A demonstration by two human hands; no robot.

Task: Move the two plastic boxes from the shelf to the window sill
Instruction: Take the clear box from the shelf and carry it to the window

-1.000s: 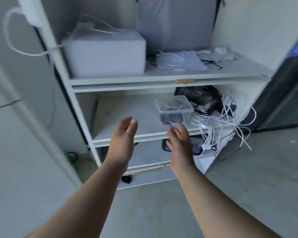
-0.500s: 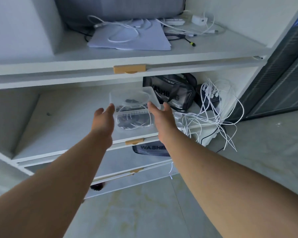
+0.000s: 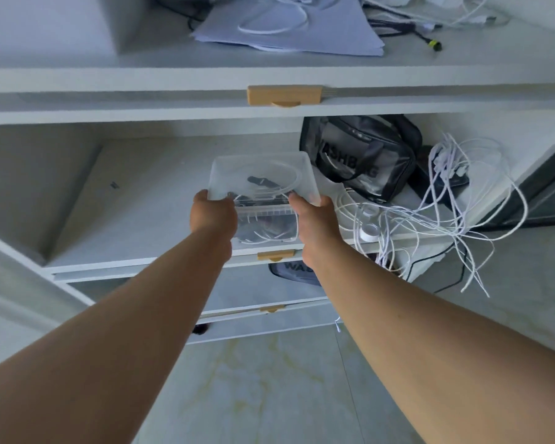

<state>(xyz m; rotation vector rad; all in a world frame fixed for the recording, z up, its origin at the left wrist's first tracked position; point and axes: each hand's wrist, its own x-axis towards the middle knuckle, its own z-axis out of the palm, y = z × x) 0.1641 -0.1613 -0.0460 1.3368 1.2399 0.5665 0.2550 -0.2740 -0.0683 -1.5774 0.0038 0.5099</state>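
A clear plastic box [image 3: 263,179] with a lid, holding white cables and dark items, stands on the middle shelf [image 3: 135,219] of a white shelving unit. It looks like two clear boxes stacked, the lower one [image 3: 266,229] showing between my hands. My left hand [image 3: 212,214] grips the left side and my right hand [image 3: 314,216] grips the right side. My fingers wrap the edges of the stack. The window sill is not in view.
A black transparent wash bag [image 3: 359,158] stands just right of the box. A tangle of white cables [image 3: 446,213] spills over the shelf's right end. The upper shelf [image 3: 109,75] holds papers [image 3: 289,30] and cords. A tiled floor [image 3: 269,386] lies below.
The view has come closer to the shelf. My two hands, open beside the box before, have closed onto its left and right sides.
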